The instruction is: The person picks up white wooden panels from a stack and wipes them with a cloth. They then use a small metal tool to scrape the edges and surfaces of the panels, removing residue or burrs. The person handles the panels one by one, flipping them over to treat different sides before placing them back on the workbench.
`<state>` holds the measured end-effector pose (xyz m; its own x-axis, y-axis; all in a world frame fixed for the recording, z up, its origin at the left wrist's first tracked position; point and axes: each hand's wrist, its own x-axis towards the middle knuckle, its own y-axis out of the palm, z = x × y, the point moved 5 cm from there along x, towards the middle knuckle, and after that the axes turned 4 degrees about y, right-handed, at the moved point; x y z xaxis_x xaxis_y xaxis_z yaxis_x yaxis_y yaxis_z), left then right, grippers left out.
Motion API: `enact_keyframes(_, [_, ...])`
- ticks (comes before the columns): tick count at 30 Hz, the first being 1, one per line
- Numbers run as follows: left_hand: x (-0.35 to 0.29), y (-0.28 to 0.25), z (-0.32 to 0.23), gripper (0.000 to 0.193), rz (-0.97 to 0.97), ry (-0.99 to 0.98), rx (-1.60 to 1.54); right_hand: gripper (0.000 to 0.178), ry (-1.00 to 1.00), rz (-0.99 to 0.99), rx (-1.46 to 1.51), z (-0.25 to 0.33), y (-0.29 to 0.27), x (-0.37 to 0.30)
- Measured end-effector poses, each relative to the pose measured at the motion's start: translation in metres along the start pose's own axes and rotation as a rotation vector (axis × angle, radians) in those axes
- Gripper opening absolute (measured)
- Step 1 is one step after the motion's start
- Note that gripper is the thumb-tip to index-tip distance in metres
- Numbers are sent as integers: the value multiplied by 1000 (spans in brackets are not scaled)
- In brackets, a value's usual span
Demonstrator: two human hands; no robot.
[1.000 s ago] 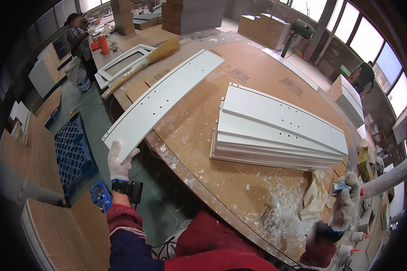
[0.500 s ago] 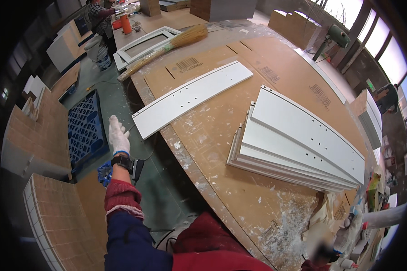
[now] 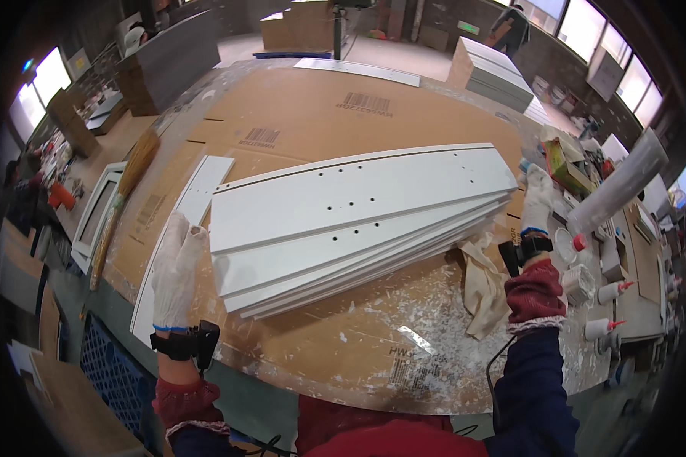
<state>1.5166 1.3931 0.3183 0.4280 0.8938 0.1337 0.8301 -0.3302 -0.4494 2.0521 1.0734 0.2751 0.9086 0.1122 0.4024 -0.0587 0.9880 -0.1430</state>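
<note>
The stack of white boards lies slightly fanned in the middle of the cardboard-covered desk, near a crumpled cream cloth. The gloved left hand, fingers extended and grasping nothing, is beside the stack's left end, over a separate white board. The gloved right hand is just beside the right end, a small bluish thing at its fingertips; how firmly it grips that, I cannot tell.
</note>
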Motion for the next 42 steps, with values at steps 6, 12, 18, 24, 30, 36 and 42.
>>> enact_keyframes(6, [18, 33, 12, 60, 105, -28, 155, 32, 106, 5, 264, -11, 13, -9])
enact_keyframes(12, [8, 29, 11, 53, 150, -13, -159, 31, -3, 26, 181, 9, 22, -35])
enact_keyframes(18, [-11, 4, 22, 51, 116, 14, -346, 30, 53, 50, 314, 15, 16, -55])
enact_keyframes(24, [-83, -35, 45, 40, -129, -170, -420, 29, 127, 94, 525, 9, -23, -95])
enact_keyframes(30, [-151, -33, 94, 36, -197, -355, -789, 28, 484, 353, 329, -20, -65, -196])
enact_keyframes(36, [-202, 8, 53, 39, -22, -456, -830, 49, -622, 654, -995, 56, -42, -245])
enact_keyframes(42, [-240, 49, 53, 30, 29, -441, -855, 43, -449, 969, -935, 56, -20, -332])
